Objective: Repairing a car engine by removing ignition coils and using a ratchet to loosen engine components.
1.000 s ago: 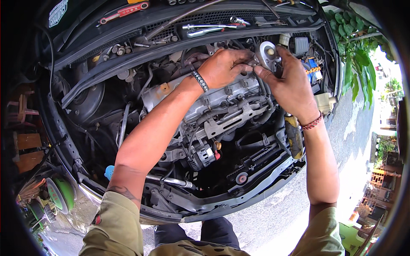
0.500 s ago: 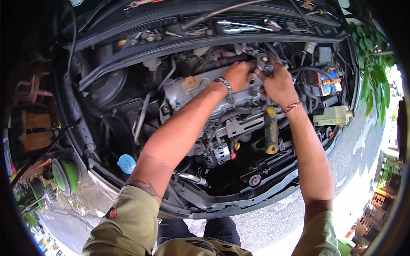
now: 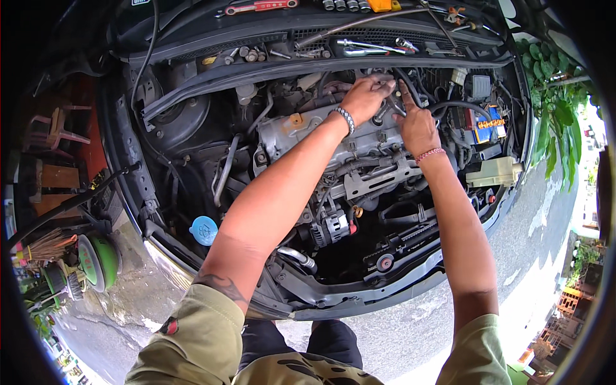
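Both my hands meet over the far right end of the grey engine cover (image 3: 311, 128). My left hand (image 3: 364, 101) reaches in with its fingers bent together toward the right; what they hold, if anything, is hidden. Close beside it, my right hand (image 3: 419, 128) has its index finger stretched forward and its thumb apart, with the other fingers partly hidden. A small metal part (image 3: 396, 104) shows between the hands, too covered to name. A black hose (image 3: 471, 106) curves past on the right.
Beyond the engine, loose bolts (image 3: 250, 54) and chrome wrenches (image 3: 372, 46) lie along the cowl, with a red tool (image 3: 262, 6) further back. A battery (image 3: 484, 125) and pale reservoir (image 3: 494, 173) stand at right. A blue cap (image 3: 203, 230) is at near left, the alternator (image 3: 330, 229) in front.
The yellow-and-black handle that hung below my right hand is out of sight, as is the metal head between my hands. My right index finger has stretched forward. The view has shifted slightly.
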A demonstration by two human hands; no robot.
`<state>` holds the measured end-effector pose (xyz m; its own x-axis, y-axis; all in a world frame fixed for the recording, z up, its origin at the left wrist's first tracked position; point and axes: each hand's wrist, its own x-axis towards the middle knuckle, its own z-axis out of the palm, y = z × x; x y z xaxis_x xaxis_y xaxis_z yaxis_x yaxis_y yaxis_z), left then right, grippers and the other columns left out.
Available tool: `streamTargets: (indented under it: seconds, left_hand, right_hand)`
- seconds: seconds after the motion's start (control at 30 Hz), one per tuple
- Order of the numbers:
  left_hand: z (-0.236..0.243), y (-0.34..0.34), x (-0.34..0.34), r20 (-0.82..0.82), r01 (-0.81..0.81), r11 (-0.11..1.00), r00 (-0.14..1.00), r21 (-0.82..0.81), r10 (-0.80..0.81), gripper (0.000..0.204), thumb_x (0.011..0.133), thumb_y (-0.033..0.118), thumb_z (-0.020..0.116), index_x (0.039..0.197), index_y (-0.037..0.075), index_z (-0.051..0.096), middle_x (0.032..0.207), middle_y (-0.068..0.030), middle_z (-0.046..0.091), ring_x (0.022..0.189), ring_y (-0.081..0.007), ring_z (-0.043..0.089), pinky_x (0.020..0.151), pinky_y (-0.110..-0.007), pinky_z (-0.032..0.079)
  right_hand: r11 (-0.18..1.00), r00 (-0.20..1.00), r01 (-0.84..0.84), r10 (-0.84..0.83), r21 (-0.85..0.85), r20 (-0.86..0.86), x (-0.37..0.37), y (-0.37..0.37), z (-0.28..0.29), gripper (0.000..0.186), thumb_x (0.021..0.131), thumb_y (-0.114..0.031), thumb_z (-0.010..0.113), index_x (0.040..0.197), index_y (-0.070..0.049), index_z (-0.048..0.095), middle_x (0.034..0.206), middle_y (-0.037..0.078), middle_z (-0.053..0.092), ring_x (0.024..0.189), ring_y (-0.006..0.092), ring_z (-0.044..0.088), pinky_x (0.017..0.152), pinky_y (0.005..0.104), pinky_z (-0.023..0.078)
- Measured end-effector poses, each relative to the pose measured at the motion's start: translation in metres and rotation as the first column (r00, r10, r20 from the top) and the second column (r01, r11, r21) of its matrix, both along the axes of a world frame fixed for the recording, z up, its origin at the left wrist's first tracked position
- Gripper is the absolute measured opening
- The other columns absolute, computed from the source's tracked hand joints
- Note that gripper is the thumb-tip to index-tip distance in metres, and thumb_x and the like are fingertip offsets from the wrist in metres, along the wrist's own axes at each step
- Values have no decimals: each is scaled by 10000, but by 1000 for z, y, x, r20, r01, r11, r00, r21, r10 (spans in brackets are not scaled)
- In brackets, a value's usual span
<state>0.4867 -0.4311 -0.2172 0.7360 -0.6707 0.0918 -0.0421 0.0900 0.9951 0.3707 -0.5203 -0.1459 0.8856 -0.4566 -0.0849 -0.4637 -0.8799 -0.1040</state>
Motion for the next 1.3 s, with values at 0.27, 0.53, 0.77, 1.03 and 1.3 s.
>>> streamTargets:
  seconds: [0.27, 0.53, 0.77, 1.03, 1.3]
  left_hand:
    - [5, -16, 15, 244, 67, 972, 962, 225, -123, 269, 880, 233, 592, 1062, 68, 702, 1038, -163, 693, 1031, -314, 626, 927, -359, 467]
    - [-40, -58, 45, 658, -24, 966, 737, 258, -157, 273, 878, 114, 482, 970, -27, 696, 1022, -165, 706, 935, -262, 666, 866, -327, 491]
    - [-25, -75, 8, -136, 160, 970, 973, -183, -186, 355, 875, 340, 588, 847, 2, 694, 675, -70, 646, 584, -232, 601, 588, -370, 479]
    - [-35, -90, 32, -375, 479, 817, 728, -321, -574, 327, 909, 362, 557, 671, 139, 533, 520, 2, 435, 371, -130, 372, 348, -280, 278]
    - [-20, -83, 16, -400, 355, 890, 800, -286, -448, 336, 850, 331, 570, 609, 99, 541, 439, -19, 378, 306, -147, 316, 334, -309, 239]
  right_hand:
    - [998, 996, 66, -65, -18, 56, -87, 35, 10, 792, 809, -172, 726, 1463, -32, 302, 1189, 282, 593, 907, 404, 666, 765, 462, 550]
    - [941, 956, 289, -272, -178, 113, -86, 109, -9, 380, 952, -157, 488, 1293, 2, 435, 967, 145, 641, 710, 267, 707, 570, 322, 572]
    - [864, 960, 194, -70, -464, 272, -132, 4, -24, 276, 899, -205, 577, 1157, -106, 568, 941, 177, 672, 706, 393, 672, 666, 480, 550]
    - [759, 934, 333, -346, -559, 87, -98, -10, -14, 370, 850, -383, 625, 862, -23, 708, 876, 251, 689, 834, 409, 680, 765, 474, 557]
    - [680, 949, 257, -311, -687, 47, -103, -18, -20, 335, 845, -393, 651, 1013, -103, 673, 867, 192, 697, 827, 379, 684, 747, 484, 560]
